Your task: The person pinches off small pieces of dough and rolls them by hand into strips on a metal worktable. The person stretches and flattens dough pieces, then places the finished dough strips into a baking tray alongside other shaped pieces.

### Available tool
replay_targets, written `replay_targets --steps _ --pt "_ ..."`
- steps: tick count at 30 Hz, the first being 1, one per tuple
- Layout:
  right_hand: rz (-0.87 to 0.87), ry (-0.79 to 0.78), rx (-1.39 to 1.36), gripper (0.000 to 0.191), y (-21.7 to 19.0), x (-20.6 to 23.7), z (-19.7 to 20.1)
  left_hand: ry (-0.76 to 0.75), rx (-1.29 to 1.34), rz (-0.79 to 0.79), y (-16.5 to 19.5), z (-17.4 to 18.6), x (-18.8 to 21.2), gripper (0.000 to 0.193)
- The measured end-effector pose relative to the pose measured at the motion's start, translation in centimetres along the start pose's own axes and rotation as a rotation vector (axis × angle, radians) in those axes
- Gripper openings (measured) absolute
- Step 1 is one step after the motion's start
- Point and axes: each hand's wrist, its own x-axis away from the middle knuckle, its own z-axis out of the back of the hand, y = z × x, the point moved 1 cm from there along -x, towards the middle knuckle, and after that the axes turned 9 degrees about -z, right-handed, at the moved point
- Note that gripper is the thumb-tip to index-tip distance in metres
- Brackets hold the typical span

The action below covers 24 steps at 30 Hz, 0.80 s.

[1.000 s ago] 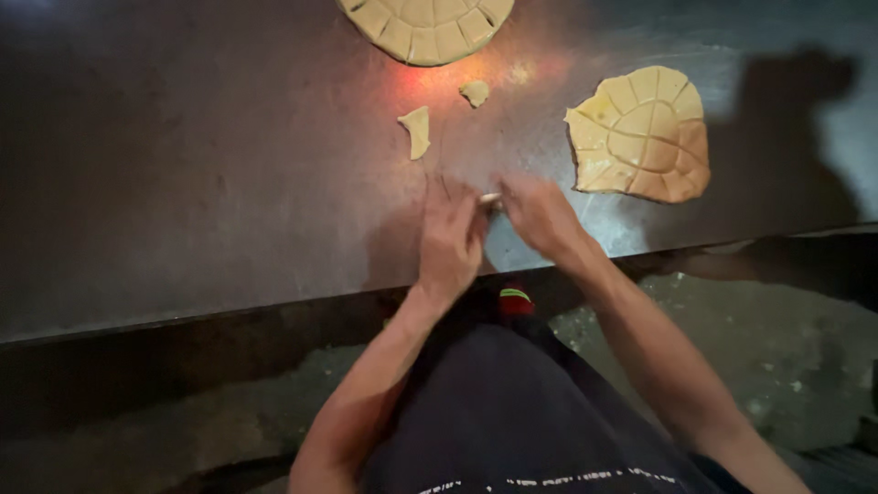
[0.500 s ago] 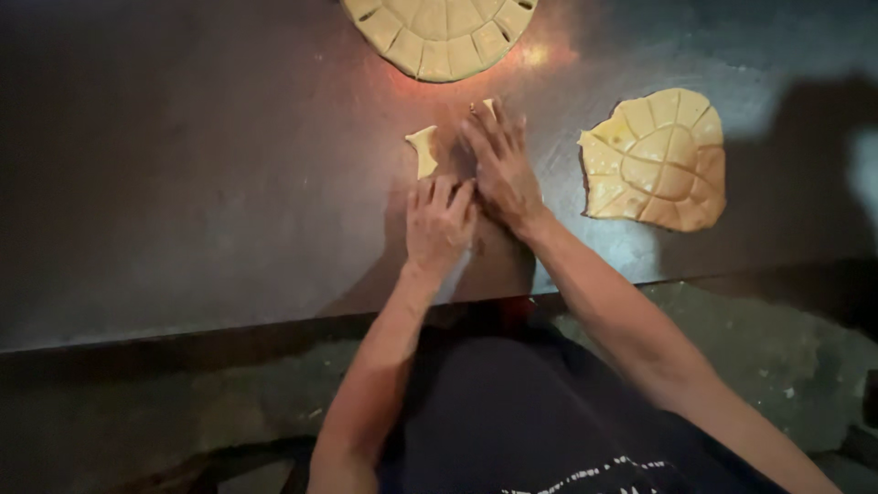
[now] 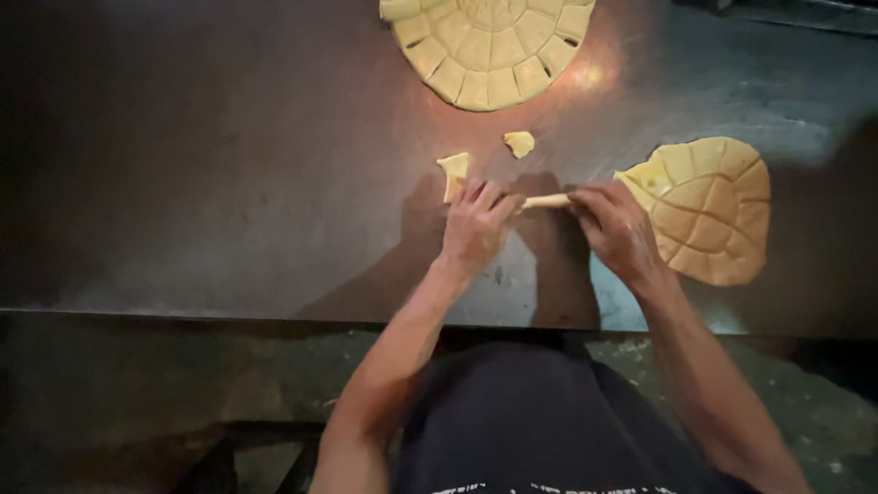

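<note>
A thin roll of yellow dough [image 3: 546, 200] stretches between both hands above a dark, worn metal table [image 3: 229, 183] in dim light. The left hand [image 3: 476, 227] pinches its left end, the right hand [image 3: 617, 229] its right end, fingers closed on it. Two dough scraps [image 3: 455, 171] lie just beyond; scored dough sheets [image 3: 709, 210] lie right and far.
</note>
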Motion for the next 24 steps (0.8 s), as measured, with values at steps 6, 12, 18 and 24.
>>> replay_targets --steps 6,12,18,24 --pt "0.110 0.221 0.032 0.026 -1.4 -0.9 1.3 0.259 -0.276 0.190 -2.2 3.5 -2.0 0.033" --pt "-0.176 0.191 -0.341 0.026 -5.3 -2.0 -2.2 0.120 0.066 0.292 -1.4 4.3 -1.6 0.012" --pt "-0.453 0.213 -0.640 0.025 -10.7 -3.5 -7.6 0.466 0.681 0.514 3.4 4.0 -0.2 0.023" --pt "-0.013 0.479 -0.376 0.019 -14.8 -1.7 -8.8 0.544 0.702 0.448 4.2 5.1 2.7 0.023"
